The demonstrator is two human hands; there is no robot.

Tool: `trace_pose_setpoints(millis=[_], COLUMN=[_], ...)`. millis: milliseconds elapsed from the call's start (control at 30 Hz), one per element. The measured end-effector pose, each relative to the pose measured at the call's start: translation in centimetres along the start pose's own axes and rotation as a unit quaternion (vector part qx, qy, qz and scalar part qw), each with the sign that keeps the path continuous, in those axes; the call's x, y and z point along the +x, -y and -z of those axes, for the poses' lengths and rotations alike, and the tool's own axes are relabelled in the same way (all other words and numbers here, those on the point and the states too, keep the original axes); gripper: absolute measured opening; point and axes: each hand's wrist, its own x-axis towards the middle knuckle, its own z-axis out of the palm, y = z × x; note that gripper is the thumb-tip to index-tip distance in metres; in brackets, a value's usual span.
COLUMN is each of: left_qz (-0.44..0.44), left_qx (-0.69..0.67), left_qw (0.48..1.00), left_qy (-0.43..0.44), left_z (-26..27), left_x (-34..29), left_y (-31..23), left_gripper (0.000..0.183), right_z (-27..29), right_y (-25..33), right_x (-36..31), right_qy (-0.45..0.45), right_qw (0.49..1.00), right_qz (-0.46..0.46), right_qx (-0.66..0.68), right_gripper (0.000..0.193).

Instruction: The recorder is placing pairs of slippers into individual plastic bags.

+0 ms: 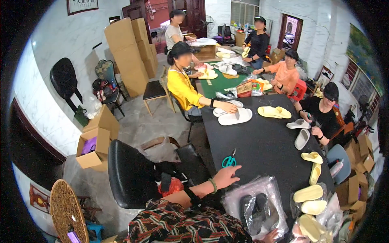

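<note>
My left hand (226, 177), with a green bead bracelet at the wrist, reaches over the black table, its fingers apart and holding nothing. Just beyond its fingertips lie teal-handled scissors (229, 161), blades pointing away. In front of me is a clear plastic bag (265, 186) with a pair of black slippers (254, 208) inside. My right hand (270, 235) shows only in part at the lower edge, closed on the bag's near edge. To its right lie pale yellow slippers (308, 193) in clear plastic, with more yellow slippers (311, 227) nearer me.
Along the black table (239, 139) sit white slippers (235, 116) under a co-worker's hand, yellow slippers (274, 112) and grey slippers (302, 139). Co-workers sit on both sides; others are at the green table (219, 85). A black chair (125, 174) stands left; cardboard boxes (93, 148) lie beyond.
</note>
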Motion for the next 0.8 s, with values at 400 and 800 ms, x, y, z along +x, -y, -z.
trace_pose_setpoints(millis=[400, 800], left_qz=[-0.104, -0.148], left_qx=[-0.758, -0.845], left_qw=[0.642, 0.499], left_qy=[-0.038, -0.124], left_z=[16.0, 17.2], left_x=[7.6, 8.0], left_y=[-7.8, -8.9], left_gripper=[0.078, 0.088], right_z=[2.1, 1.0], right_y=[-0.7, -3.1], right_x=[1.9, 0.1], right_qy=[-0.023, 0.007], right_qw=[1.000, 1.000], right_qz=[-0.002, -0.005], right_qx=[0.001, -0.030], right_gripper=[0.166, 0.168])
